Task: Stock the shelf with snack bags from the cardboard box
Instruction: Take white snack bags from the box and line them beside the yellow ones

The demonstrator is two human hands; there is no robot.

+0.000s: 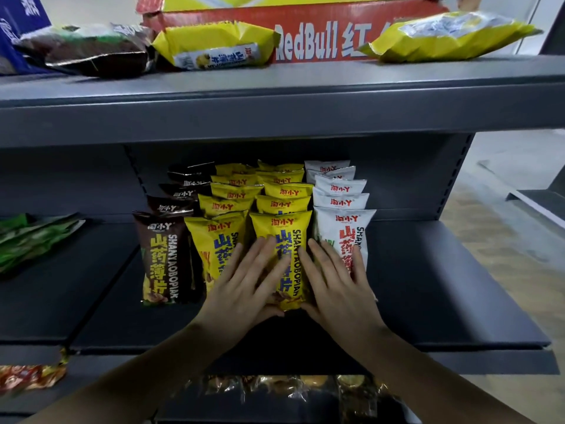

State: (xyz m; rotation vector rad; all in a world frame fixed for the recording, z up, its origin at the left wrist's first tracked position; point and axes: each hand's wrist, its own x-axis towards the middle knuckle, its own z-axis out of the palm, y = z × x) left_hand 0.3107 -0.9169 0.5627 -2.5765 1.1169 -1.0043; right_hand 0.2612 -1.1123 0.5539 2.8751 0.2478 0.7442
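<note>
On the dark grey shelf stand four rows of snack bags: brown, two yellow rows, and white. The front yellow bag of the right yellow row stands upright between my hands. My left hand lies flat with straight fingers against its left side, thumb under its lower edge. My right hand presses flat on its right side, overlapping the front white bag. The red cardboard box sits on the top shelf.
Loose bags lie on the top shelf: a brown one and two yellow ones. Green bags lie at the left of the middle shelf. More packets fill the shelf below.
</note>
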